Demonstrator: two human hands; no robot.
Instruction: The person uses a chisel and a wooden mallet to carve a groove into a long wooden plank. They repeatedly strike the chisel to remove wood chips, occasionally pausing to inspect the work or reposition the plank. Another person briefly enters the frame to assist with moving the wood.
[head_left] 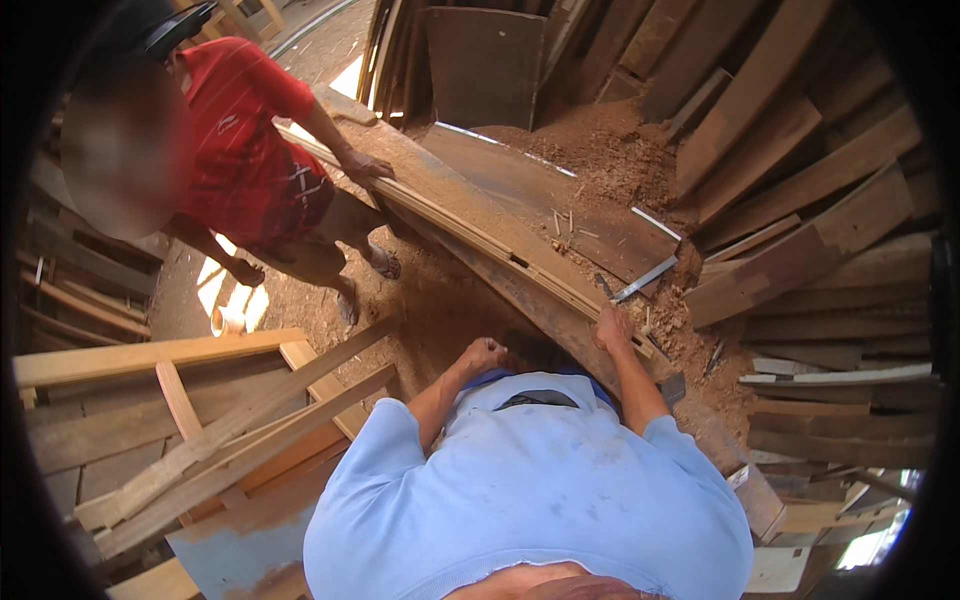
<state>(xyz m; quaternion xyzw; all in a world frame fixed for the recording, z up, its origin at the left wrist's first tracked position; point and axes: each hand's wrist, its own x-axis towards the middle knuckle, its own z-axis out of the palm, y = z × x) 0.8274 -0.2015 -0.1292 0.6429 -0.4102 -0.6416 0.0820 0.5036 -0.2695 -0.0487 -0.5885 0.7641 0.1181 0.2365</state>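
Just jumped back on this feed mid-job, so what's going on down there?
The right hand is on the near end of some long wooden strips. The left hand is near the waist; whether it holds anything is unclear. A co-worker in red has one hand on the wood farther along. A metal-bladed tool lies just beyond the right hand.

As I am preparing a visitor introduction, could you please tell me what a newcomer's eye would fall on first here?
Probably the red shirt of the co-worker at upper left, and the wearer's pale blue shirt at lower middle. Next, the long slotted timber running diagonally across the middle, with the co-worker's hand on it and the wearer's right hand at its near end. Stacked planks crowd the right side.
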